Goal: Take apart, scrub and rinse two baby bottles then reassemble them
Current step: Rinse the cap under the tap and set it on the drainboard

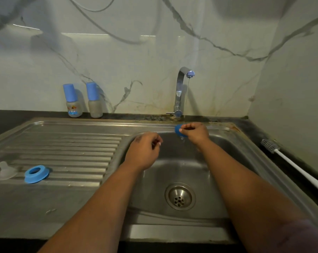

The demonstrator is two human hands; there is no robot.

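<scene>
Two hands over sink [227, 143], right hand [196, 133] gripping blue ring [178, 131]

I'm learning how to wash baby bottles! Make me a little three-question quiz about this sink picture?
1. True or false: the brush lies on the counter to the right of the sink.
2. Which hand holds a blue piece under the tap? A) left hand B) right hand C) neither
3. Fill in: on the draining board, beside the clear teat, lies a blue ____.

Key: 1 true. 2 B; the right hand's fingers pinch a blue ring, while the left hand holds nothing that shows. 3 ring. Both capped bottles stand by the wall.
</scene>
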